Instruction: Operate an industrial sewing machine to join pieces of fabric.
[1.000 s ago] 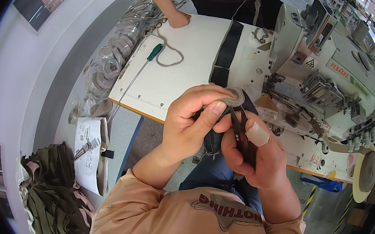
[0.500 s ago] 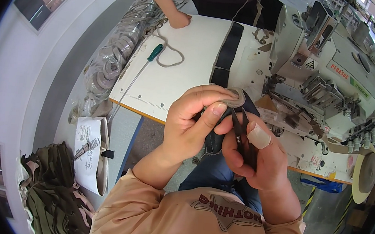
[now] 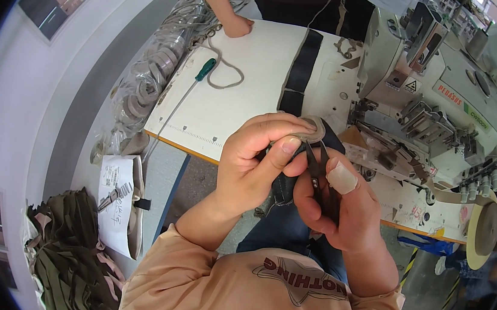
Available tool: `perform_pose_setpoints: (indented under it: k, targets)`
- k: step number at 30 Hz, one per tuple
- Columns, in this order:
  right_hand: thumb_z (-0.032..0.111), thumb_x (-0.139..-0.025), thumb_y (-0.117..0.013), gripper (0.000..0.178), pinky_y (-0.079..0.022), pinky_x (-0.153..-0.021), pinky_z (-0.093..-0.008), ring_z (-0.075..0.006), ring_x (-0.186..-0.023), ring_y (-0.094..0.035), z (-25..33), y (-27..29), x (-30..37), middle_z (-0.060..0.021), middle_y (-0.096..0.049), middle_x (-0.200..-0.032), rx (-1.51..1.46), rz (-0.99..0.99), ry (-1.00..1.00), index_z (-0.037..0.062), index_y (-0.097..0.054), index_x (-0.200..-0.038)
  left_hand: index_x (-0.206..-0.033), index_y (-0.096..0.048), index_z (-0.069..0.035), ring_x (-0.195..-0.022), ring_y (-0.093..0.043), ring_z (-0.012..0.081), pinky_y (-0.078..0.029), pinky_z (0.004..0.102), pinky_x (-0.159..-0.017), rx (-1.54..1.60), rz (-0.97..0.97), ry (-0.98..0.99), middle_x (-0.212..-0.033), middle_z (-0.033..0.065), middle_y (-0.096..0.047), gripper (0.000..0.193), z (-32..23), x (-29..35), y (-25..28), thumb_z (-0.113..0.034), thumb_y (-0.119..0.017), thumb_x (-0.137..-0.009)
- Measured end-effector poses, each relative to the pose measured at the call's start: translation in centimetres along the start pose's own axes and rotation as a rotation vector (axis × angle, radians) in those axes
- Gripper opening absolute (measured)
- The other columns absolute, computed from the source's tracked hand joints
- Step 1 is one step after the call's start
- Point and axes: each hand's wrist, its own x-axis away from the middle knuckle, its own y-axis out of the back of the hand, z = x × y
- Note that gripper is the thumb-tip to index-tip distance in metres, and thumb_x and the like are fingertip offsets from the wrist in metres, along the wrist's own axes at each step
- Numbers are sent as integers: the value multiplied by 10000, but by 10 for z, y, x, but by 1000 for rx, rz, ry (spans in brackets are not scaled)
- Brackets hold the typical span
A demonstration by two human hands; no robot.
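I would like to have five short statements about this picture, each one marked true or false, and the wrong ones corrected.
1. The left hand pinches a beige strip. True.
2. The right hand is empty. False: it holds dark snips.
3. The green-handled tool is in the left hand. False: it lies on the white table.
4. A co-worker's hand rests at the far edge of the white table. True.
5. The tips of the dark snips are closed together. False: they stand apart.
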Motion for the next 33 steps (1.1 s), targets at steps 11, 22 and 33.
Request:
perform_pose_setpoints:
  k: [11, 22, 33]
  targets:
    - [438, -977, -333, 464, -226, -359, -218, -64, -386, -275, -5, -3, 0, -40, -452, -561, 34, -28, 74, 23, -531, -1036, -1022, -648, 23, -978, -611, 212, -464, 299, -867, 18, -13, 6, -1050, 137, -654, 157, -1, 0, -2, -41, -556, -911]
    - [448, -968, -358, 466, -225, -370, -213, -59, -397, -283, -6, -4, 0, -38, -464, -569, 70, -68, 108, 19, -532, -1024, -1025, -646, 21, -965, -614, 205, -464, 293, -862, 14, -11, 2, -1056, 136, -655, 155, 0, 0, -3, -39, -557, -913]
    - [227, -917, -540, 236, -312, -431, -185, -68, -465, -424, -12, 5, -1, -41, -541, -620, 402, -121, 410, 9, -576, -1002, -1025, -646, 16, -958, -612, 201, -461, 292, -859, -6, -16, -16, -1044, 131, -657, 150, -1, 0, -3, -45, -562, -916]
